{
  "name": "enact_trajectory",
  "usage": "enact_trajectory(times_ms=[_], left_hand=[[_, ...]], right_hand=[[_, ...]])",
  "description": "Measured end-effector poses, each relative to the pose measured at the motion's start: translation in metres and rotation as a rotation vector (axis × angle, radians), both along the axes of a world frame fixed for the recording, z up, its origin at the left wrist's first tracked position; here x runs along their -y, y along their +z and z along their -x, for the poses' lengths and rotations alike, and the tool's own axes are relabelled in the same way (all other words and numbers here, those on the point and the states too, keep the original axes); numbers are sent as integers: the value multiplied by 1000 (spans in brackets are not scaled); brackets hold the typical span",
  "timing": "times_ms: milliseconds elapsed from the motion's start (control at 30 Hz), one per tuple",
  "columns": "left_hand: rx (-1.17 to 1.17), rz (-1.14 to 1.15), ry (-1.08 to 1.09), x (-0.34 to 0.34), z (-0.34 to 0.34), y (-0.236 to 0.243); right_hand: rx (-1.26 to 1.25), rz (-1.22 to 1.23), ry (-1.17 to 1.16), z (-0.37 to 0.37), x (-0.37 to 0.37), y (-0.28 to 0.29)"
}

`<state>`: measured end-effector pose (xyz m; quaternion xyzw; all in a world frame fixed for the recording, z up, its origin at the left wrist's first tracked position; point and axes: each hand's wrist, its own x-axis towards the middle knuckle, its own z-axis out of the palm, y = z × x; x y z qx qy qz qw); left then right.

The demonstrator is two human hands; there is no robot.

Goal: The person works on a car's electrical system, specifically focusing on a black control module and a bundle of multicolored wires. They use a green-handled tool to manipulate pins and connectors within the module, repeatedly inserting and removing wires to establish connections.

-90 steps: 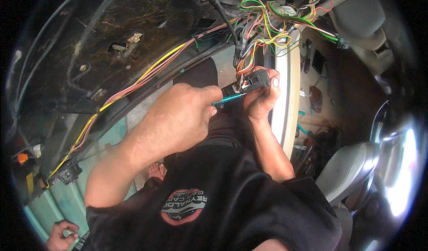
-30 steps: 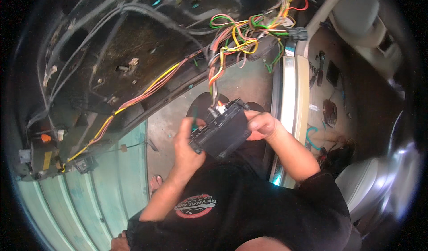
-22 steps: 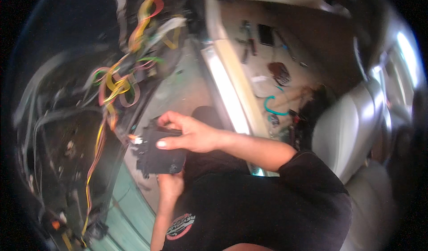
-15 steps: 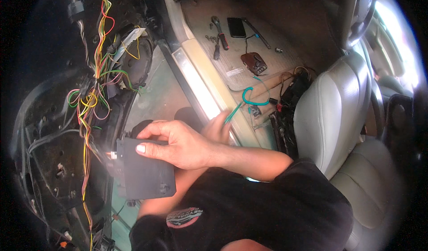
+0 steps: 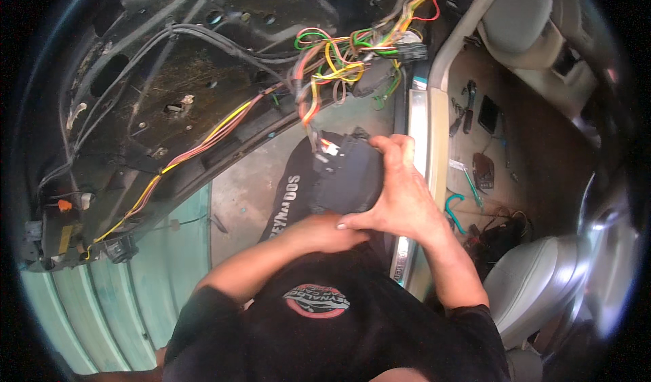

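My right hand (image 5: 407,199) is wrapped round the side of a flat black plastic box (image 5: 349,178), thumb on the near end and fingers on the far edge. White and red-marked plugs (image 5: 329,148) sit at the box's far left corner, where wires (image 5: 312,110) run up to the harness. Below the box's near edge lies my left hand (image 5: 329,233), partly behind the right thumb, its fingers hidden. A slim green-handled tool (image 5: 472,186) rests by the door sill, near a teal curved hook-like piece (image 5: 453,214).
A bundle of coloured wires (image 5: 346,63) hangs along the bare black door panel (image 5: 169,104). Beyond the light sill (image 5: 439,124), a ratchet (image 5: 468,107), a dark phone-like slab (image 5: 489,114) and a brown device (image 5: 483,170) lie on the car floor. A grey seat (image 5: 542,273) stands at right.
My left hand has come back from the sill to the box, letting go of the green tool. The view has turned toward the door panel, and my right hand now holds the box's right side.
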<state>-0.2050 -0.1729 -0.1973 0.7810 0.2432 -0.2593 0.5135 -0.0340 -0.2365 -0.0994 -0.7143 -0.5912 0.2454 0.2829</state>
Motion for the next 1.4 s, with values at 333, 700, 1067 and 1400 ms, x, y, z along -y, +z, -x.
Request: enact_trajectory(times_ms=[333,700,1067,1400], left_hand=[[650,-1381,-492,-65,23,160],[714,-1406,-666,-95,2,141],[908,-735,-636,-131,-3,156],[449,-548,-499,-149,-16,185]], right_hand=[[-16,-154,158,0,7,-7],[-44,65,49,32,1,17],[-472,133,489,-22,-17,4],[-917,-22,-93,-10,-17,4]])
